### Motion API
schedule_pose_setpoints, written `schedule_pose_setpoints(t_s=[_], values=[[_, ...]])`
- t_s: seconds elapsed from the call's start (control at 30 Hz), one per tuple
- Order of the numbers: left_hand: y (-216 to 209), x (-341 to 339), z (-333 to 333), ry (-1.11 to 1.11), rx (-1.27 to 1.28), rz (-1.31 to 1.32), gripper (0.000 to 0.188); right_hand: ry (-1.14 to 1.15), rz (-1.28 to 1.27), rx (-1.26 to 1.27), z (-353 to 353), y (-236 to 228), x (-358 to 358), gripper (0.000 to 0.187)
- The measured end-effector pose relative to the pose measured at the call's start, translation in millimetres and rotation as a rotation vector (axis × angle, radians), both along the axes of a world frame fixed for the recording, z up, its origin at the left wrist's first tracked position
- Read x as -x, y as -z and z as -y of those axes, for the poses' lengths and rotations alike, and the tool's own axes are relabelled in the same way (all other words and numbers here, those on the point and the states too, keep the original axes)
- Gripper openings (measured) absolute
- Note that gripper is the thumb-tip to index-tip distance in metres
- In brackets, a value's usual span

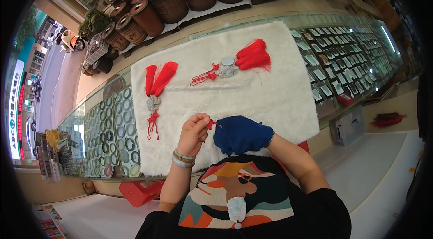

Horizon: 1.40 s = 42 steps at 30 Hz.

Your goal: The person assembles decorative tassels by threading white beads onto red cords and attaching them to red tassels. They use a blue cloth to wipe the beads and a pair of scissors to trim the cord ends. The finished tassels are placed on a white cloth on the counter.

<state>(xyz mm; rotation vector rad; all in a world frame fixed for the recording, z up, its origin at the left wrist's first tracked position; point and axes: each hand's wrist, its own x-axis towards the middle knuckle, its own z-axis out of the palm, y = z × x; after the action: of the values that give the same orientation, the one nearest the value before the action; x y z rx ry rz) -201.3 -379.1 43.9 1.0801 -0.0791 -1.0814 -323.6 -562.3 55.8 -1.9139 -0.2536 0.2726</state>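
My left hand (195, 131) pinches a red knotted cord (210, 124) near the front middle of a white fluffy cloth. The cord runs to a dark blue cloth cover (239, 136), which looks like a mitt or wrapped cloth. My right hand is inside or under it, its fingers hidden; whatever hangs on the cord there is out of sight. Ahead to the left lies a tasselled pendant (154, 103) with a pale carved piece, a red knot and red tassels. A second pendant (228, 69) of that kind lies farther off, its tassel to the right.
The white fluffy cloth (270, 99) covers part of a glass display counter. Green bangles (108, 124) fill the case at left; rows of small pieces (338, 65) show at right. Behind stand dark lidded jars (167, 2). A red stool (139, 192) and clear plastic box (348, 126) are nearby.
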Motion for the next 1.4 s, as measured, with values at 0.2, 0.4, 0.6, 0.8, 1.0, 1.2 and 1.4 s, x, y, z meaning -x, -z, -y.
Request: schedule_pose_setpoints(t_s=[0.2,0.4,0.6,0.8,1.0,1.2,1.4], values=[[-1.2,-3.9,-5.1,0.013,0.007,0.003,0.008,0.093,0.037,0.292,-5.5,0.0,-4.9,0.015],[-7.6,-5.8,-7.8,0.014,0.046,-0.005,0.008,0.084,0.084,0.052,1.1,-4.3,2.9,0.014],[-15.4,-7.3,-9.1,0.015,0.087,-0.050,0.008,0.059,0.228,0.043,6.8,-6.8,3.5,0.029],[-20.8,-4.5,-8.0,0.008,0.123,-0.067,0.009,0.053,-0.076,-0.192,10.9,-11.8,6.8,0.035],[-24.4,0.8,-2.9,0.003,0.119,-0.022,0.011,0.103,0.191,0.031,2.0,-6.8,3.2,0.027],[-26.7,-6.1,-6.7,-0.032,0.096,-0.041,0.015,-0.086,0.446,0.127,-1.4,4.2,-11.4,0.018],[-26.1,-14.9,-18.4,-0.035,0.127,-0.175,0.017,-0.052,0.295,0.206,2.5,-7.6,-4.4,0.014]])
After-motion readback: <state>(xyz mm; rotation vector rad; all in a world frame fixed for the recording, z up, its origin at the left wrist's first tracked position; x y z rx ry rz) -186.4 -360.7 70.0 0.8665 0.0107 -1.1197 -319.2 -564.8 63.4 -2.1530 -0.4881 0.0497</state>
